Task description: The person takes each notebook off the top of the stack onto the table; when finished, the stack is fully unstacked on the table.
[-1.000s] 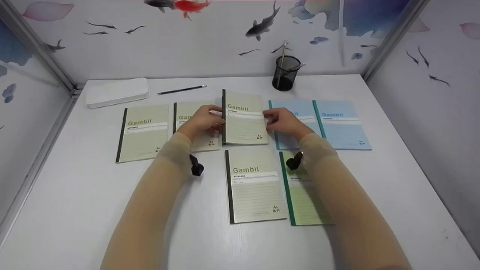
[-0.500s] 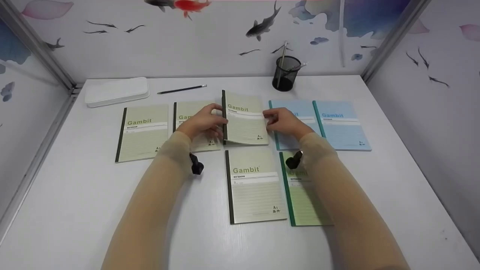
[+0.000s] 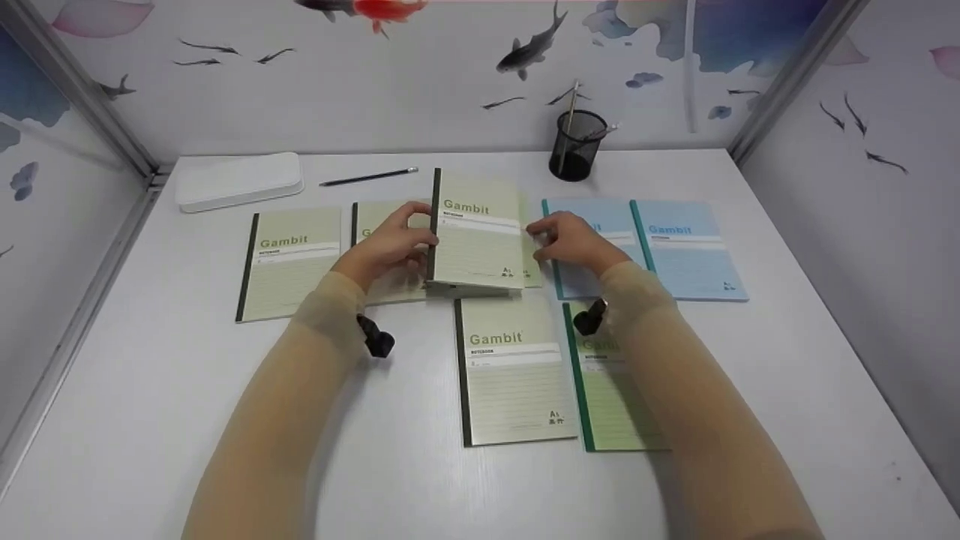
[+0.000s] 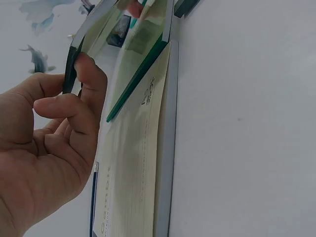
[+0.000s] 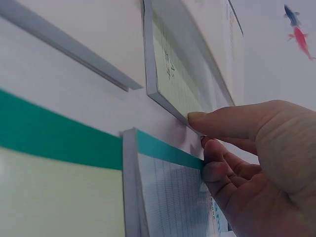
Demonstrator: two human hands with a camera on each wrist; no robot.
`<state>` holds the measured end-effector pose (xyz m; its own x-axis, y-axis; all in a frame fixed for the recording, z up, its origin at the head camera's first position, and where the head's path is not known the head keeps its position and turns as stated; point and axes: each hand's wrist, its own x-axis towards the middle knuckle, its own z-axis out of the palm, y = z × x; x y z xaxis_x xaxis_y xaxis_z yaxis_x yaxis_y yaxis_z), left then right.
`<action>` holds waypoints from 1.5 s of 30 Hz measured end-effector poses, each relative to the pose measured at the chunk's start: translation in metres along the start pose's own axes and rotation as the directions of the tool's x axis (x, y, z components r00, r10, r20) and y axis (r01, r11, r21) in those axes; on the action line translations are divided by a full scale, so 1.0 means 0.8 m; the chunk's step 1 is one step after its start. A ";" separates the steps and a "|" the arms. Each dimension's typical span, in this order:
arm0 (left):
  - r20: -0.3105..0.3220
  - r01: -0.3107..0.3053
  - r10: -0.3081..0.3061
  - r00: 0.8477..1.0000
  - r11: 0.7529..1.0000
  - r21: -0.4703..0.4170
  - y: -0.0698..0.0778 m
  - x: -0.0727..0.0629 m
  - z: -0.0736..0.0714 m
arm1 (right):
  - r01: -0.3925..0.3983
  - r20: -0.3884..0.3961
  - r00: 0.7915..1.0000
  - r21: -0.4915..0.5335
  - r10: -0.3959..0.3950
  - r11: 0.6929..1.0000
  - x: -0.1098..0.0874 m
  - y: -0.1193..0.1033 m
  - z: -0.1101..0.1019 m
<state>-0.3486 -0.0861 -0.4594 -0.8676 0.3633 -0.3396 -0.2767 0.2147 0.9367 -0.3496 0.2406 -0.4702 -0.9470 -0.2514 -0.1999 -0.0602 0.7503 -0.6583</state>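
Note:
A beige Gambit notebook (image 3: pixel 480 244) with a black spine is lifted and tilted, its spine edge pinched by my left hand (image 3: pixel 386 244). In the left wrist view, thumb and fingers of the left hand (image 4: pixel 59 118) close on that spine. Beneath it lies a light green notebook (image 3: pixel 532 276), mostly covered; its green spine (image 4: pixel 138 81) shows in the left wrist view. My right hand (image 3: pixel 576 244) holds this lower notebook's right edge, thumb on the edge and fingers curled, in front of a blue notebook (image 3: pixel 585 281). In the right wrist view the thumb meets the lower notebook's cover (image 5: pixel 173 74).
Beige notebooks (image 3: pixel 289 285) lie to the left, one partly under the left hand. Another blue notebook (image 3: pixel 690 262) is at right. Nearer are a beige notebook (image 3: pixel 517 390) and a green one (image 3: pixel 619 405). Behind stand a white case (image 3: pixel 240 182), a pencil (image 3: pixel 369 177) and a mesh pen cup (image 3: pixel 577 146).
My left hand has raised the top beige notebook and shifted it left, uncovering the right edge of the green one below. My right hand has stayed in place.

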 end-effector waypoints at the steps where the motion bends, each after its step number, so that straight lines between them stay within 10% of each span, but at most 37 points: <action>1: -0.005 -0.004 0.004 1.000 1.000 -0.006 0.000 -0.003 0.000 | -0.006 0.001 1.000 0.001 0.006 1.000 -0.001 0.000 0.000; 29: 0.041 -0.080 0.081 0.996 0.996 -0.026 -0.053 -0.150 -0.015 | -0.044 0.004 0.999 0.023 0.044 0.999 -0.006 -0.001 0.000; 45: 0.095 0.004 -0.005 0.995 1.000 0.008 -0.100 -0.219 -0.045 | -0.094 0.015 0.995 0.027 0.094 0.995 -0.007 -0.006 0.000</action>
<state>-0.1890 -0.1995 -0.4719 -0.8230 0.4467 -0.3508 -0.2772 0.2232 0.9345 -0.3442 0.2388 -0.4660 -0.9436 -0.1892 -0.2717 0.0377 0.7540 -0.6558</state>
